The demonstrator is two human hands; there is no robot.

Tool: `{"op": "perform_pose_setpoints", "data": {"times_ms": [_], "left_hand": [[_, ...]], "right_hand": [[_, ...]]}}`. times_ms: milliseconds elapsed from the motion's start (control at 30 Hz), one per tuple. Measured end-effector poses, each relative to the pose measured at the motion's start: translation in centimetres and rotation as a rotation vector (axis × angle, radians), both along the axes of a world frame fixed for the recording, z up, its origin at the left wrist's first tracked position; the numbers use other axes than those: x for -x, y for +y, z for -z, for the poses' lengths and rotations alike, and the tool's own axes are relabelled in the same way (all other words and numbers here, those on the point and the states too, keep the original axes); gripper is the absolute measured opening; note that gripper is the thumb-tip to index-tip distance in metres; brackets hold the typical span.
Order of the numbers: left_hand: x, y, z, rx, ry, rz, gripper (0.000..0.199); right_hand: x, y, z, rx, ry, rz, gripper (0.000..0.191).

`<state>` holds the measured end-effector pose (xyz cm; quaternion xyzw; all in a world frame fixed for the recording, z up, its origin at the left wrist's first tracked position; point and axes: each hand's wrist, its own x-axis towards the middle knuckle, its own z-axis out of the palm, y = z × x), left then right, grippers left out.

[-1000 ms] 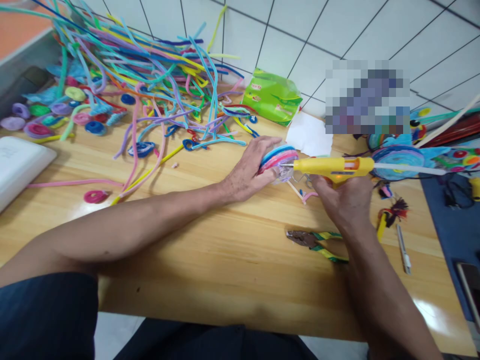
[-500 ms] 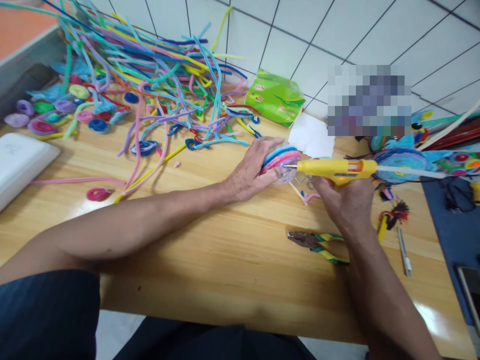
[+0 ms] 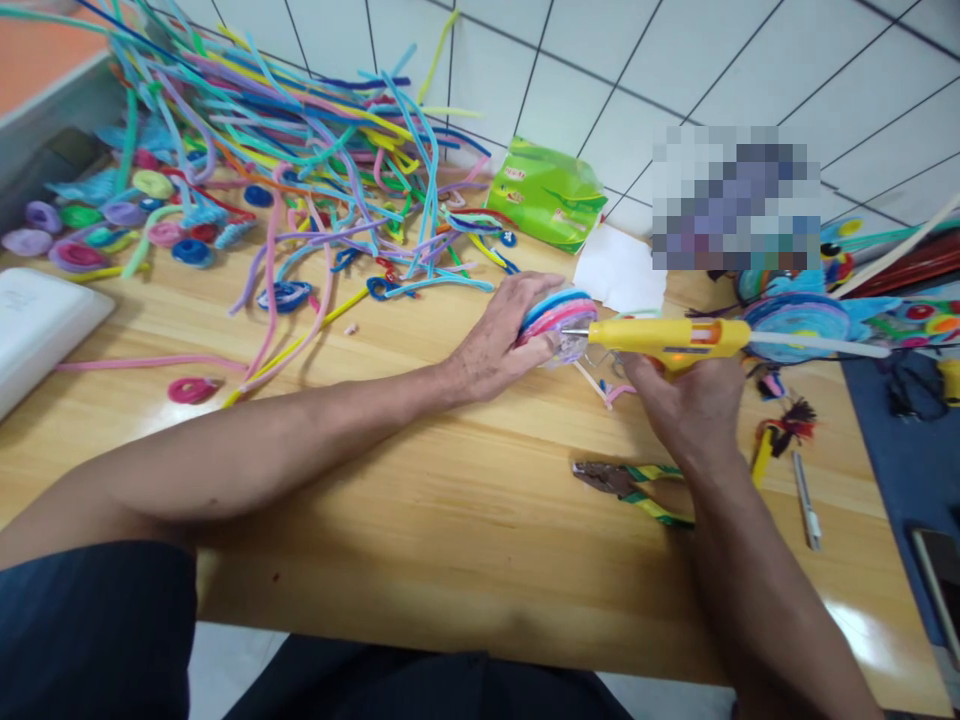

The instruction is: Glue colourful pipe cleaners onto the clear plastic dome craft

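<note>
My left hand (image 3: 506,335) is closed around a round piece (image 3: 559,312) wound with blue, pink and lilac pipe cleaners, with a clear part at its lower right side. My right hand (image 3: 694,395) grips a yellow hot glue gun (image 3: 667,337) by its handle. The gun's metal nozzle points left, at the piece near my left thumb; whether it touches cannot be made out. A white glue stick (image 3: 821,346) sticks out of the gun's back. Pliers (image 3: 626,482) with yellow and green handles lie partly under my right forearm.
Many loose pipe cleaners (image 3: 322,140) and small coils (image 3: 193,252) spread over the table's back left. A green packet (image 3: 547,195) and white paper (image 3: 621,268) lie behind my hands. To the right are a pen-like cutter (image 3: 807,505) and a blue coiled disc (image 3: 799,320).
The nozzle has shifted slightly left and down along the wound piece. Both hands keep their grip; the view has drifted a little.
</note>
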<state>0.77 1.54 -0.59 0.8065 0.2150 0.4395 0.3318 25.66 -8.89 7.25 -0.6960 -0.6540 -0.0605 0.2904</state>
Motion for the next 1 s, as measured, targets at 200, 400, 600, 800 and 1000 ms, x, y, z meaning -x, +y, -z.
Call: {"op": "perform_pose_setpoints", "data": {"times_ms": [200,400,600,800,1000], "left_hand": [[0.15,-0.11,-0.15,0.02,0.02,-0.01,0.069],[0.05,0.02,0.02,0.025,0.012,-0.004,0.072],[0.19,-0.1,-0.23,0.014,0.034,-0.007,0.068],[0.02,0.02,0.02,0.006,0.01,-0.005,0.075],[0.12,0.0,-0.09,-0.002,0.013,0.002,0.072]], "right_hand": [[-0.17,0.18,0.43,-0.023,-0.035,0.023,0.028],[-0.11,-0.01,0.31,-0.047,-0.012,0.039,0.029],[0.2,0.02,0.27,-0.027,-0.035,0.038,0.024],[0.13,-0.23,0.02,-0.024,-0.032,0.028,0.022],[0.28,-0.12,0.36,-0.035,-0.039,0.008,0.024]]}}
